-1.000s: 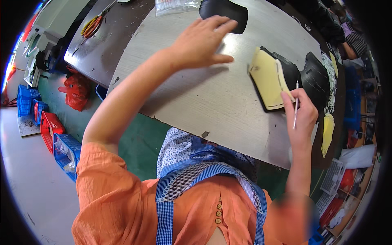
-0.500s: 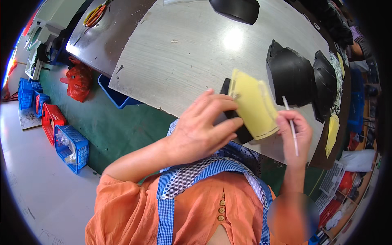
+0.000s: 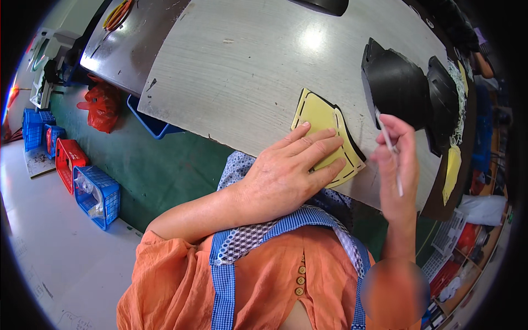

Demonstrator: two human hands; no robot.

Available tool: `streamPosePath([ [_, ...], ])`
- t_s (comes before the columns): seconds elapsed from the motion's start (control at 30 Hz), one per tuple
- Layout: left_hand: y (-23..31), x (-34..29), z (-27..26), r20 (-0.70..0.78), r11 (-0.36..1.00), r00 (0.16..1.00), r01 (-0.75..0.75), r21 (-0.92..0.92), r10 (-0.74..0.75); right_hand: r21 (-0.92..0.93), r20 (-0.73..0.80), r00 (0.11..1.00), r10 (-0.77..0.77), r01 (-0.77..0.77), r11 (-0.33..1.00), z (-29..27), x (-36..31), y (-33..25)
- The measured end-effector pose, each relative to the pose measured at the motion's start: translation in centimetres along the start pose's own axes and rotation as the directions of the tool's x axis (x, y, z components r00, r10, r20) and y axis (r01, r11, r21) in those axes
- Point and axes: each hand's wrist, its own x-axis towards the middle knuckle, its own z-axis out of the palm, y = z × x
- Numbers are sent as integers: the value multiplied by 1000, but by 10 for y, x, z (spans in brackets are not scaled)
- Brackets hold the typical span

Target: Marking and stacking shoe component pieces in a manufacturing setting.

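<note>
My left hand (image 3: 291,170) lies flat, fingers stretched out, pressing a yellow template (image 3: 320,108) near the table's front edge. The template has curved sides and dark slots along its borders. Beneath it a black sheet piece (image 3: 356,149) shows along the right edge; the rest of that piece is covered. In my right hand (image 3: 400,157), a thin white pen (image 3: 384,128) is pinched between the fingers, its upper end pointing away from me. That hand hovers right of the template, apart from it.
Stacked black curved pieces (image 3: 399,88) and more black pieces (image 3: 441,102) stand on the right of the pale table (image 3: 220,88). Another yellow piece (image 3: 452,171) hangs by the right edge. Orange-handled scissors (image 3: 116,17) lie far left. Baskets (image 3: 99,192) stand on the floor.
The yellow template, tilted up before, now lies flat on the black piece with my left hand spread over it. My right hand has let go of the template's edge, keeping the pen.
</note>
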Motion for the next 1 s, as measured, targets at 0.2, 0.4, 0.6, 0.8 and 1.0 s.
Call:
streamPosePath([
  [0.2, -3, 0, 3, -15, 1000, 1000, 13, -18, -13, 88, 182, 983, -36, 21, 996, 14, 38, -13],
  [0.4, -5, 1, 9, -73, 998, 997, -35, -52, 31, -82, 364, 883, -295, 346, 935, 53, 71, 2],
  [0.6, -4, 1, 3, -16, 1000, 1000, 0, 0, 0, -201, 227, 963, -145, 192, 961, 25, 62, 2],
  [0.8, -1, 2, 3, -28, 1000, 999, 18, 23, -17, -322, 266, 964, 28, 61, 945, -10, 4, -6],
  [1.0, -4, 10, 0, -11, 999, 1000, 12, 37, -12, -195, 370, 868, -332, 422, 886, -10, -14, 4],
])
